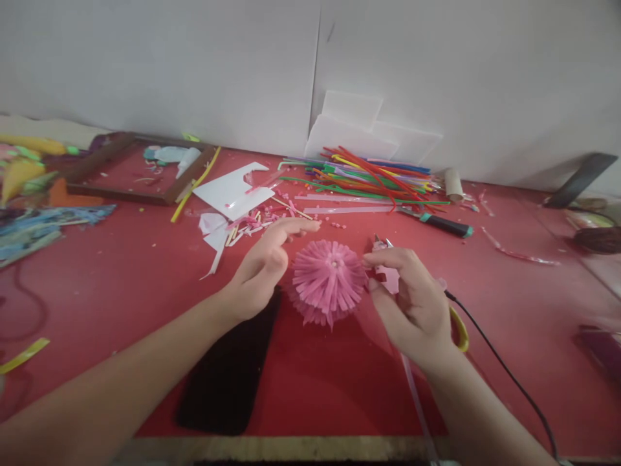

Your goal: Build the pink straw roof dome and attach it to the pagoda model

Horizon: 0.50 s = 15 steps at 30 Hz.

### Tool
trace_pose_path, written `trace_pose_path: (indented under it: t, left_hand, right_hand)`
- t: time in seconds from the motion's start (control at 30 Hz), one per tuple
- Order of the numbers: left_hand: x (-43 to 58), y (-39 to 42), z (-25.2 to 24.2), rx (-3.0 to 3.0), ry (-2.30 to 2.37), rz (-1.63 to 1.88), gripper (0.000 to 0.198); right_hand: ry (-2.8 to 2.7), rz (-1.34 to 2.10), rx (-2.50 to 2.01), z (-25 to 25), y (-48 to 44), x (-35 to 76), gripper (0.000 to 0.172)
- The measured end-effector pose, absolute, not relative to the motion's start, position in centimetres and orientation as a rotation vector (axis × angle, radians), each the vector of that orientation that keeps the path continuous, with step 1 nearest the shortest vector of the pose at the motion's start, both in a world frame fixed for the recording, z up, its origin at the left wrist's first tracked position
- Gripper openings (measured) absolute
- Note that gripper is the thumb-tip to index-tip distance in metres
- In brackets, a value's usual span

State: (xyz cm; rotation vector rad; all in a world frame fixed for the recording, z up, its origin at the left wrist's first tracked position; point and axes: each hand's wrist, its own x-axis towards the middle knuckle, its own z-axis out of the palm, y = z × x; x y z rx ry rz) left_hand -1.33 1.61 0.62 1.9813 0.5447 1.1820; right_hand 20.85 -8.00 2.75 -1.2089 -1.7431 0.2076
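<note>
We have the pink flower (330, 281) between our hands: beside the loosely curved, free left hand (262, 268) and close by the right hand (417, 304); whether that pinches it, we cannot tell.

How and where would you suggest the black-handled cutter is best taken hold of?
I'd grip the black handle mid-length, right hand coming from the near right: it lies flat and uncovered, while the slim grey end points left beside the coloured stems.
</note>
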Motion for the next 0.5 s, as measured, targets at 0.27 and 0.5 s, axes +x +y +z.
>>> trace_pose_path:
  t: [0.27, 0.5]
  left_hand:
    - [-1.7, 2.23, 0.36, 2.137, 0.497, 1.101, 0.101]
    - [-2.0, 2.3, 0.08, 2.227, 0.482, 1.053, 0.104]
  right_hand:
    - [-1.957, 0.095, -1.078, 3.45, -7.68, 22.02, 0.021]
    - [-1.98, -0.058, -1.08, 3.31, -7.4, 21.83, 0.021]
